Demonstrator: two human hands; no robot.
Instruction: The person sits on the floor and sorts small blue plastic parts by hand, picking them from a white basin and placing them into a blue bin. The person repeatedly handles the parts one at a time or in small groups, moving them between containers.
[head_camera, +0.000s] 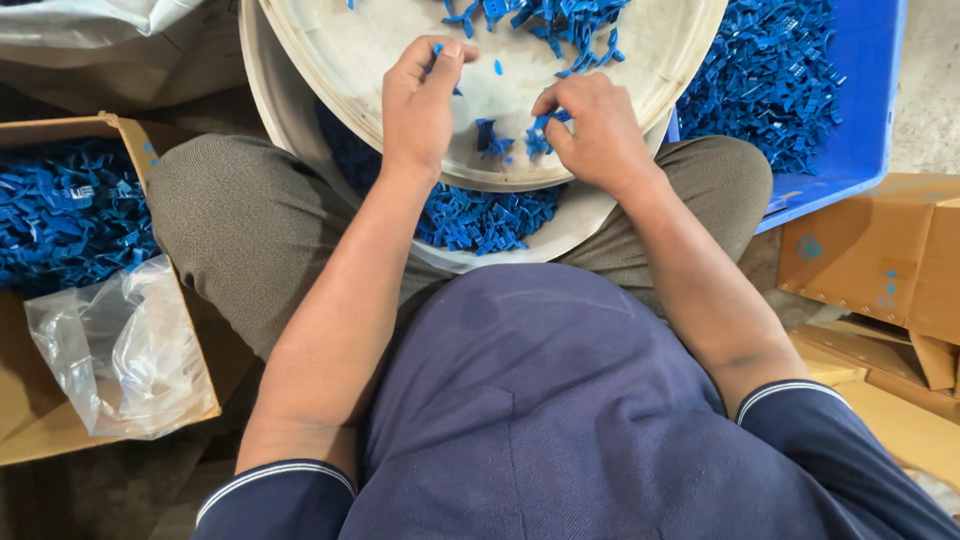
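Note:
A round cream tray (350, 60) rests over my knees with a heap of small blue plastic parts (545, 20) at its far side. My left hand (418, 105) hovers over the tray's near part, thumb and forefinger pinched on one small blue part at its tip. My right hand (595, 130) lies beside it, fingers curled around a few blue parts (540, 135). A couple of loose blue parts (492, 135) lie on the tray between the hands. Under the tray sits a second cream basin (575, 215) with more blue parts (470, 215).
A blue crate (870, 100) full of blue parts stands at the right. A cardboard box (120, 130) at the left holds blue parts (60, 210) and a clear plastic bag (125, 350). More cardboard boxes (870, 260) lie at the right.

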